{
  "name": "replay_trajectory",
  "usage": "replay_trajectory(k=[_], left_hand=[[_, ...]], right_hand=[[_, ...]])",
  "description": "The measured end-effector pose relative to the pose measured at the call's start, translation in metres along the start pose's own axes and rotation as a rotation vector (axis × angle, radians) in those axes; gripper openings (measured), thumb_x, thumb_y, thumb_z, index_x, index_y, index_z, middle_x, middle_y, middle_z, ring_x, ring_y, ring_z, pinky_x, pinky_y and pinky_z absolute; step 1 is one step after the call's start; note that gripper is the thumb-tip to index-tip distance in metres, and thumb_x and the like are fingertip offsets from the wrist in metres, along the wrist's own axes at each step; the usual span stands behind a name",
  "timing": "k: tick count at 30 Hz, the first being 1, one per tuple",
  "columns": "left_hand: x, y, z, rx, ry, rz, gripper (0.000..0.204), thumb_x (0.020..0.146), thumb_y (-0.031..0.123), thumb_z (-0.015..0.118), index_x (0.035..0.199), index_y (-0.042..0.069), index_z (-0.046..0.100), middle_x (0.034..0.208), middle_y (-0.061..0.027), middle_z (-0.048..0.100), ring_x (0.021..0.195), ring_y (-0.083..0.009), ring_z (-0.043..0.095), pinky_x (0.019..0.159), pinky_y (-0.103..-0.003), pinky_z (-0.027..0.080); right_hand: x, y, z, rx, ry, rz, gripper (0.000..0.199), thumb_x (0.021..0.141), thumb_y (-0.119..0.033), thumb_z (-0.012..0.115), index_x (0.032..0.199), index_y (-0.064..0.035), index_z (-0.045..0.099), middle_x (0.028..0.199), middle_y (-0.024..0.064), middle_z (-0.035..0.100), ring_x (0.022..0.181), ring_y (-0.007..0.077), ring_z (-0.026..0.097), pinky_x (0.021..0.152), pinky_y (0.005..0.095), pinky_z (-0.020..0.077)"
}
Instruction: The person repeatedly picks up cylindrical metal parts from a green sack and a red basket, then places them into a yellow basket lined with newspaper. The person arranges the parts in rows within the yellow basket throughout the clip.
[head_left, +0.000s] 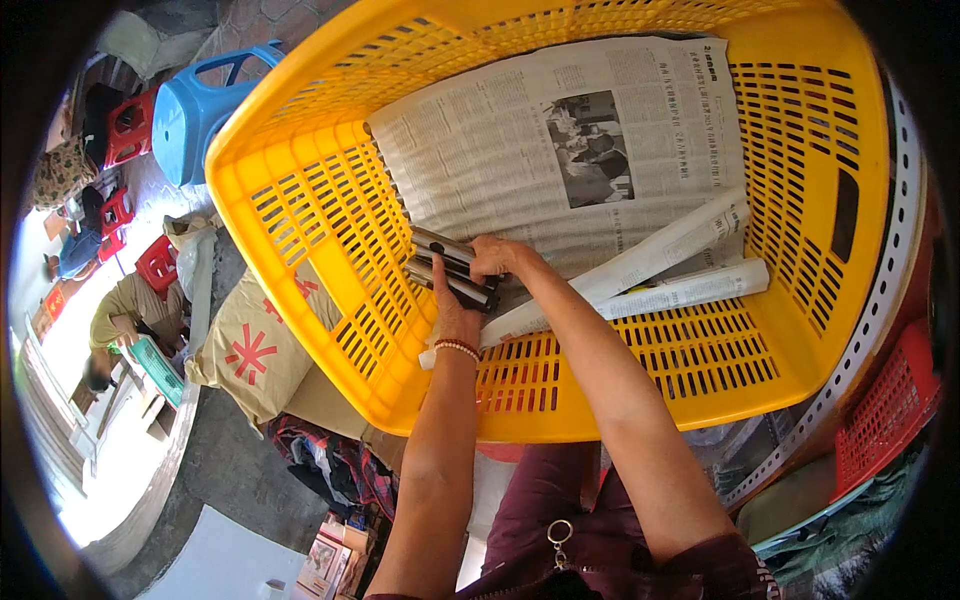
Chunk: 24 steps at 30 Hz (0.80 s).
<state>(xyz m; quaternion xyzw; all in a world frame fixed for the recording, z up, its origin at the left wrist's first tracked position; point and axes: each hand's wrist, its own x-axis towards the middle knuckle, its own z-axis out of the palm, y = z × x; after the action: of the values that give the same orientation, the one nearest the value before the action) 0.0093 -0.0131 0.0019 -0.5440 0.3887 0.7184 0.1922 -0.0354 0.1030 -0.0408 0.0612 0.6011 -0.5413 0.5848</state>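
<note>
In a large yellow plastic basket (300, 370), my left hand (455, 312) and my right hand (495, 257) are closed around a small bundle of shiny metal tubes (432, 243). The tubes lie side by side near the basket's left wall, their far ends pointing left. My left hand grips them from the near side, thumb on top. The right fingers press on their upper right end. An open sheet of newspaper (470, 130) lines the basket beyond my hands. Its near edge is curled into a roll (690, 285), partly behind my right forearm.
A tan sack (260, 340) with red marks leans at the basket's left. Farther left are a blue stool (185, 125), red stools (130, 130) and a bent-over person (135, 320). A perforated metal strip (850, 365) and a red basket (890, 420) stand at the right.
</note>
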Motion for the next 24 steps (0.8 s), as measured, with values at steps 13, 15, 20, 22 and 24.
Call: replay_trajectory(k=[13,15,20,22,24], left_hand=[[-0.12,0.043,0.055,0.17,-0.254,0.137,0.04,0.083,0.034,0.06,0.111,0.007,0.05,0.095,-0.0075,0.059,0.083,-0.02,0.058,0.073,-0.034,0.05],[-0.161,0.047,0.078,0.174,-0.266,0.175,0.041,0.083,0.032,0.059,0.114,0.006,0.049,0.1,-0.0081,0.058,0.089,-0.0205,0.057,0.079,-0.035,0.049],[-0.235,0.039,0.104,0.322,-0.373,0.204,0.044,0.083,0.029,0.06,0.118,0.006,0.048,0.11,-0.0062,0.055,0.102,-0.0197,0.053,0.091,-0.035,0.043],[-0.261,0.032,0.107,0.379,-0.406,0.191,0.047,0.083,0.031,0.061,0.12,0.005,0.047,0.112,-0.0063,0.054,0.103,-0.0195,0.052,0.092,-0.034,0.042],[-0.292,0.012,0.12,0.459,-0.493,0.157,0.049,0.085,0.031,0.058,0.122,0.003,0.044,0.116,-0.0092,0.052,0.106,-0.0204,0.05,0.094,-0.034,0.04]], right_hand=[[-0.133,-0.065,0.006,0.259,0.266,-0.413,0.035,0.055,-0.008,0.056,0.089,0.002,0.063,0.079,0.02,0.064,0.074,0.0285,0.063,0.065,0.0347,0.0489],[-0.172,-0.077,0.009,0.242,0.356,-0.504,0.044,0.057,-0.008,0.056,0.1,-0.0012,0.059,0.086,0.0193,0.064,0.079,0.0301,0.062,0.072,0.0357,0.0482],[-0.251,-0.076,0.024,0.236,0.598,-0.694,0.038,0.063,-0.012,0.056,0.1,-0.0034,0.058,0.092,0.0204,0.062,0.088,0.0331,0.06,0.078,0.0381,0.0473],[-0.304,-0.075,0.032,0.317,0.692,-0.7,0.035,0.064,-0.011,0.055,0.098,-0.0016,0.058,0.093,0.0227,0.061,0.09,0.0361,0.059,0.078,0.0397,0.0471],[-0.353,-0.063,0.043,0.398,0.825,-0.679,0.035,0.064,-0.009,0.054,0.097,0.0003,0.058,0.091,0.0246,0.06,0.089,0.0385,0.058,0.077,0.0406,0.0476]])
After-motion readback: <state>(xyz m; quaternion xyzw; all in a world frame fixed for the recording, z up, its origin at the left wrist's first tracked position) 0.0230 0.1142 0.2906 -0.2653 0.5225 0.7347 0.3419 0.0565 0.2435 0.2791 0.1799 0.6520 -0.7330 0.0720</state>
